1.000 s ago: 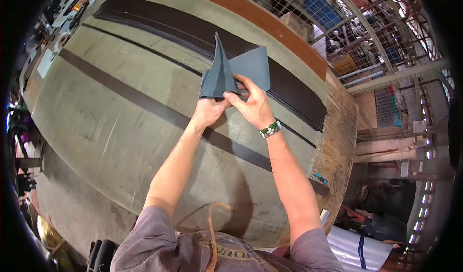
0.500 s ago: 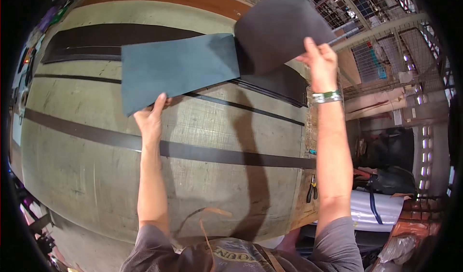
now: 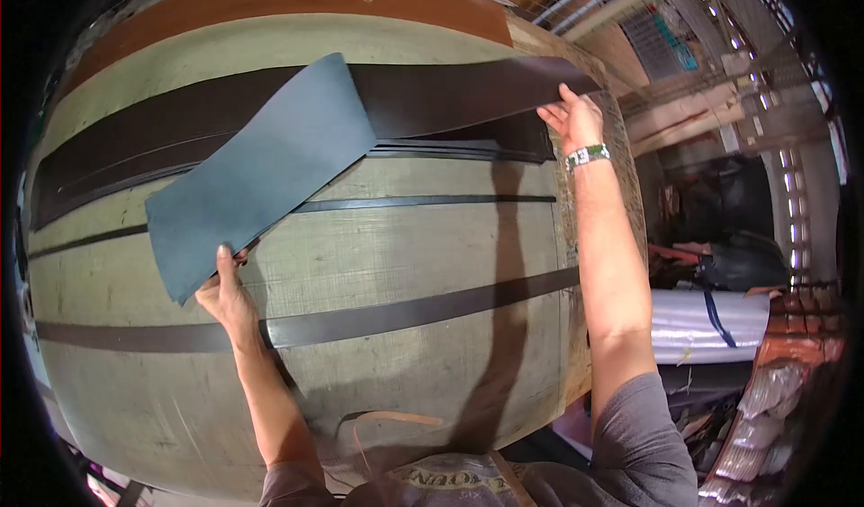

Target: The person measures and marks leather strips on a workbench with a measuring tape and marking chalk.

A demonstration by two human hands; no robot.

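Sheet: long blue-grey and dark brown flexible sheet, held stretched above the table, blue-grey part left, dark brown part running right.
Left hand: left hand grips the sheet's near-left corner, thumb on top.
Right hand: right hand holds the sheet's far-right end, fingers closed on its edge; green-and-white beaded bracelet on the wrist.
Table: worn grey-green worktable beneath both arms.
Strips: narrow dark brown flat strip lies across the table near the person; wide dark brown bands lie farther back, under the sheet.
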